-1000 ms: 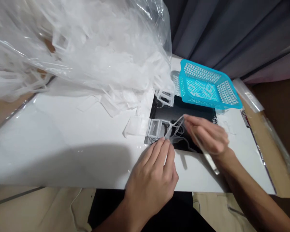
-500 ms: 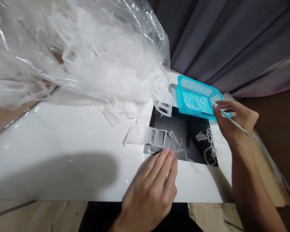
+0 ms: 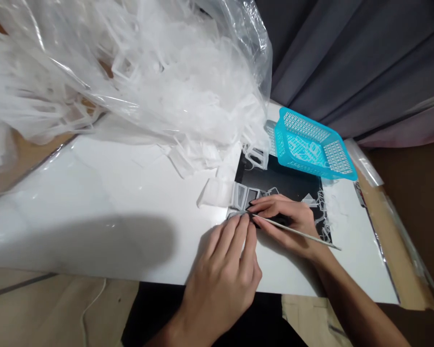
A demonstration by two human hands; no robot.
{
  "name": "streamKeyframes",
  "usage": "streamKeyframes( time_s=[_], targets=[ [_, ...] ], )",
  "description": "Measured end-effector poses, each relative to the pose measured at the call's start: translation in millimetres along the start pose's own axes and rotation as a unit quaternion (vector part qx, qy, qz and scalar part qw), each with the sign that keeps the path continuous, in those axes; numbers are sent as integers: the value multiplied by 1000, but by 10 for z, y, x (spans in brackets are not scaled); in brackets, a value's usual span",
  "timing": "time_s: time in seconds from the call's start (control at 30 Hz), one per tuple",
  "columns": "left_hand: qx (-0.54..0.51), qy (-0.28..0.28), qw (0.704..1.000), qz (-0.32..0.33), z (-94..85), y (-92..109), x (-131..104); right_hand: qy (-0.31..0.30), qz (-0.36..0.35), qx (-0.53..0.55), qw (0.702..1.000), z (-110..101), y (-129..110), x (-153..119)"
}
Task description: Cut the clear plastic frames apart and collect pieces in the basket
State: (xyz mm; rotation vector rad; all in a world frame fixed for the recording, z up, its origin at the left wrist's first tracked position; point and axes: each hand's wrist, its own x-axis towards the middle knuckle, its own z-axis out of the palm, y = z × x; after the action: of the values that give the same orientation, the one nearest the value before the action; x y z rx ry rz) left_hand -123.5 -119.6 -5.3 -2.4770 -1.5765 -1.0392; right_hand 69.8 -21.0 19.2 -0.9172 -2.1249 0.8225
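My right hand point(image 3: 289, 221) is closed round a thin pale stick point(image 3: 300, 233), its tip at the front edge of a black mat point(image 3: 292, 180). My left hand point(image 3: 227, 265) lies palm down beside it, fingers pressed together, the fingertips at the mat's front left corner. Whatever is beneath those fingertips is hidden. Just beyond them are clear rectangular frames point(image 3: 252, 196) on the mat. Small clear cut pieces point(image 3: 321, 207) lie along the mat's right edge.
A blue basket point(image 3: 313, 144) holding small clear pieces stands at the mat's back right. A large clear bag point(image 3: 188, 82) of white plastic pieces fills the back left. A grey curtain point(image 3: 332, 53) hangs behind. The white table point(image 3: 94, 193) ends in front of me.
My right hand has moved from the basket down and left to beside my left hand, still with the stick. The whole view has shifted slightly.
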Motion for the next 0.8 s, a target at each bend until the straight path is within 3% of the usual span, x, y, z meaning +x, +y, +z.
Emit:
streamKeyframes(
  time_s=[0.5,0.8],
  targets=[
    [31,-23,999,-4,22,33,58,-34,-39,-17,999,-60,79,52],
    [49,-46,998,-7,31,47,65,-31,37,21,999,-76,26,77]
  ],
)
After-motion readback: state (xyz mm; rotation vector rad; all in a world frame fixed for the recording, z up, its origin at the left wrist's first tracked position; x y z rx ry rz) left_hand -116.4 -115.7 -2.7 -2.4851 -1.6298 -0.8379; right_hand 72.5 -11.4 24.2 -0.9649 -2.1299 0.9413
